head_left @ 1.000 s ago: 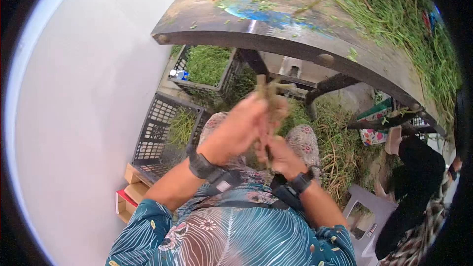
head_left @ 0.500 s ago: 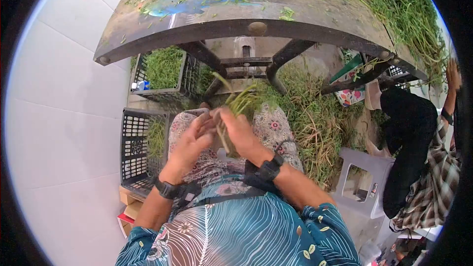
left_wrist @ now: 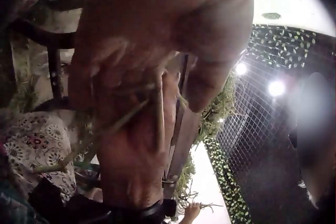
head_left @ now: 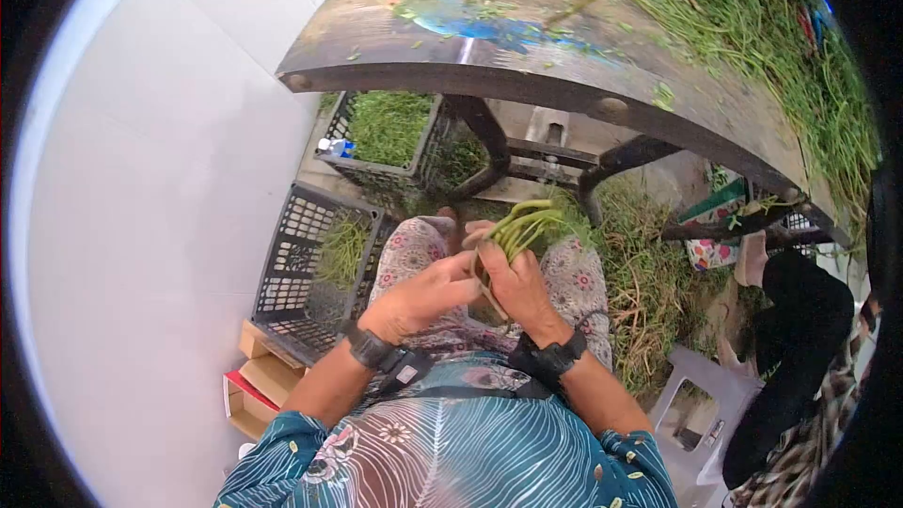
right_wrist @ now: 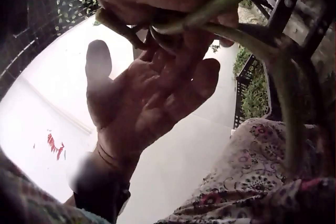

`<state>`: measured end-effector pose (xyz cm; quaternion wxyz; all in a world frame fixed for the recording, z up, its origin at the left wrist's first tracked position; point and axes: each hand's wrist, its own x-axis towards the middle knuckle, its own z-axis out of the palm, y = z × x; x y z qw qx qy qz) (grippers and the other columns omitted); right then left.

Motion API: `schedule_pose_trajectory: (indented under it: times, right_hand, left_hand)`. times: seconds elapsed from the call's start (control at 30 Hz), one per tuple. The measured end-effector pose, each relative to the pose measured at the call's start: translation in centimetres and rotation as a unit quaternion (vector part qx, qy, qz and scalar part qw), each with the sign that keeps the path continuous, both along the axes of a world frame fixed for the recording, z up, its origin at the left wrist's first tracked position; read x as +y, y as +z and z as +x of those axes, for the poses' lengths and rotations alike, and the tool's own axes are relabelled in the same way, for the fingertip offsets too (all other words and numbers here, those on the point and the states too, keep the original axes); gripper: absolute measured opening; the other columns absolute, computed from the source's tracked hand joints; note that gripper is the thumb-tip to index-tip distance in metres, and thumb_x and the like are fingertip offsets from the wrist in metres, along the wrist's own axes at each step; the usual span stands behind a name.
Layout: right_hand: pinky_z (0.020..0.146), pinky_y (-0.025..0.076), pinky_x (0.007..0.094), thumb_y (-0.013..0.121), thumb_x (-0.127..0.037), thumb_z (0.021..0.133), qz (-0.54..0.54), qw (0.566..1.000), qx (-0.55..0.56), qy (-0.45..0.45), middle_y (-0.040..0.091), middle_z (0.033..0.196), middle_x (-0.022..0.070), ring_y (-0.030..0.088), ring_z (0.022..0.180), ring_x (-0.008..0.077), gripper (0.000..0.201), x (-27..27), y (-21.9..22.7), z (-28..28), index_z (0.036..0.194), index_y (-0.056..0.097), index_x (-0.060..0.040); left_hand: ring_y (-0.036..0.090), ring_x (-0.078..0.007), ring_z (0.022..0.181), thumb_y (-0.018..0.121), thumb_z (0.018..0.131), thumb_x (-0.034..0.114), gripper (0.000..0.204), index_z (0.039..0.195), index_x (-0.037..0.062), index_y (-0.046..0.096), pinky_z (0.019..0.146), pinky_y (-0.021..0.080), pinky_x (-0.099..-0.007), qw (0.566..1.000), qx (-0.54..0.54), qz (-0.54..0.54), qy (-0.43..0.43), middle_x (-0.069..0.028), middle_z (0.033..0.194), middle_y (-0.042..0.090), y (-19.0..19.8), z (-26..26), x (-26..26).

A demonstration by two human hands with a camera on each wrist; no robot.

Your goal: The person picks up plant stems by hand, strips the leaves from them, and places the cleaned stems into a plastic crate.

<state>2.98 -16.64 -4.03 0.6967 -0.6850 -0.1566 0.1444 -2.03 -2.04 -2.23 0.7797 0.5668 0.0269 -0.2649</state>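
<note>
Over the lap, the right hand [head_left: 519,293] grips a small bunch of green plant stems [head_left: 527,230]. The stems bend over above its thumb, and thin ends stick out below the hand. Close beside it, the left hand [head_left: 428,296] has its fingertips right at the bunch. From the right wrist view, the left hand [right_wrist: 142,92] shows its palm, with the thumb spread away and the fingers partly hidden behind the right hand. Thick stems [right_wrist: 231,3] cross close to that camera. In the left wrist view, the stems [left_wrist: 159,113] lie across the right hand, blurred.
A wooden table [head_left: 527,85] strewn with cut greens [head_left: 734,28] stands ahead. Under it is a black crate [head_left: 414,169] of leafy greens; another crate [head_left: 282,263] with stems sits left. Stalks [head_left: 649,292] pile on the floor at right, near a grey stool [head_left: 691,395] and another person's leg [head_left: 800,320].
The hands have come down from in front of the table legs to the lap. The left hand came away from the bunch and moved back beside it. The head view swung left, then back.
</note>
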Motion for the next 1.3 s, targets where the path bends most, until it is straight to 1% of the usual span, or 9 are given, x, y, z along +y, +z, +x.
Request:
schedule_pose_trajectory:
  times: [0.1, 0.13, 0.47, 0.7, 0.83, 0.93, 1.03, 1.13, 1.3]
  right_hand:
    - [0.061, 0.044, 0.0251, 0.045, -0.028, 0.092, 0.004, 0.987, 0.142, 0.07, 0.06, 0.079, 0.0035, 0.056, 0.07, 0.0106, 0.029, 0.2, 0.5, -0.4, 0.096, 0.061, -0.0041]
    - [0.075, 0.045, 0.0296, 0.045, -0.026, 0.091, 0.009, 0.98, 0.184, 0.078, 0.062, 0.092, 0.0077, 0.059, 0.082, 0.017, 0.031, 0.0, 1.3, -0.5, 0.101, 0.059, -0.0003]
    - [0.08, 0.044, 0.028, 0.038, -0.033, 0.095, 0.156, 0.965, 0.209, 0.008, 0.062, 0.094, 0.0075, 0.058, 0.087, 0.0142, 0.039, -3.1, 1.4, 2.1, 0.1, 0.06, -0.0017]
    - [0.067, 0.046, 0.0279, 0.045, -0.04, 0.092, 0.115, 0.965, 0.197, -0.127, 0.063, 0.088, 0.0082, 0.057, 0.077, 0.0149, 0.038, -6.9, -0.9, 4.3, 0.097, 0.058, -0.0042]
    - [0.058, 0.044, 0.0258, 0.053, -0.037, 0.089, 0.075, 0.968, 0.209, -0.115, 0.062, 0.083, 0.007, 0.055, 0.071, 0.0132, 0.034, -7.8, 0.8, 4.4, 0.096, 0.057, -0.0035]
    - [0.055, 0.041, 0.0244, 0.054, -0.038, 0.088, -0.148, 0.961, 0.171, -0.157, 0.06, 0.08, 0.0045, 0.053, 0.068, 0.0109, 0.036, -7.9, 2.5, 4.3, 0.097, 0.057, -0.0034]
    - [0.051, 0.034, 0.0226, 0.054, -0.038, 0.088, -0.109, 0.963, 0.168, -0.183, 0.055, 0.073, 0.0007, 0.045, 0.059, 0.0076, 0.034, -8.4, 1.2, 4.4, 0.094, 0.057, -0.0045]
    - [0.049, 0.034, 0.0201, 0.058, -0.029, 0.087, 0.011, 0.976, 0.192, -0.104, 0.057, 0.073, 0.0014, 0.046, 0.058, 0.0062, 0.025, -9.4, 1.7, 4.9, 0.096, 0.057, -0.0057]
    - [0.046, 0.032, 0.0191, 0.06, -0.017, 0.085, 0.214, 0.939, 0.27, -0.016, 0.056, 0.07, 0.0013, 0.044, 0.053, 0.0067, 0.011, -10.9, 0.3, 5.3, 0.093, 0.056, -0.0096]
  left_hand:
    - [0.056, -0.0105, 0.084, 0.057, 0.086, 0.031, 0.042, 0.112, -0.0006, 0.049, 0.075, 0.045, -0.0245, 1.0, 0.017, 0.01, 0.012, -0.0042, 0.098, 0.059, -0.8, 0.1, -0.1]
    - [0.055, -0.0097, 0.071, 0.055, 0.087, 0.032, 0.035, 0.102, 0.0, 0.054, 0.068, 0.046, -0.0242, 1.0, 0.013, -0.008, 0.013, -0.002, 0.085, 0.059, -0.3, 0.2, -0.3]
    - [0.045, -0.0079, 0.056, 0.048, 0.091, 0.025, 0.025, 0.097, 0.0007, 0.054, 0.055, 0.042, -0.0231, 0.999, 0.036, -0.014, 0.017, 0.0006, 0.068, 0.049, 0.6, -0.3, 0.1]
    - [0.038, -0.0069, 0.053, 0.046, 0.092, 0.02, 0.023, 0.106, 0.0017, 0.051, 0.053, 0.037, -0.0228, 0.992, 0.103, -0.018, 0.064, 0.0007, 0.066, 0.045, 1.3, -1.0, 1.2]
    - [0.04, -0.005, 0.055, 0.046, 0.092, 0.02, 0.021, 0.101, 0.0028, 0.055, 0.051, 0.037, -0.0195, 0.99, 0.099, -0.026, 0.101, 0.0031, 0.066, 0.047, 0.9, -1.4, 1.4]
    - [0.039, -0.0049, 0.055, 0.047, 0.092, 0.021, 0.02, 0.095, 0.0026, 0.054, 0.051, 0.034, -0.0194, 0.995, 0.059, 0.018, 0.073, 0.0036, 0.064, 0.045, 1.4, -1.4, 1.6]
    - [0.038, -0.0045, 0.056, 0.048, 0.091, 0.022, 0.02, 0.092, 0.0026, 0.055, 0.05, 0.033, -0.0192, 0.995, 0.006, 0.082, 0.061, 0.0039, 0.063, 0.043, 1.5, -1.4, 1.8]
    - [0.039, -0.0041, 0.057, 0.05, 0.091, 0.023, 0.022, 0.094, 0.0026, 0.056, 0.049, 0.033, -0.0194, 0.98, -0.028, 0.196, -0.003, 0.0044, 0.063, 0.043, 0.7, -1.4, 3.0]
    - [0.042, -0.0055, 0.055, 0.05, 0.089, 0.026, 0.026, 0.075, 0.0041, 0.052, 0.05, 0.037, -0.021, 0.976, 0.002, 0.214, 0.027, 0.0037, 0.061, 0.046, 1.8, -1.7, 3.0]
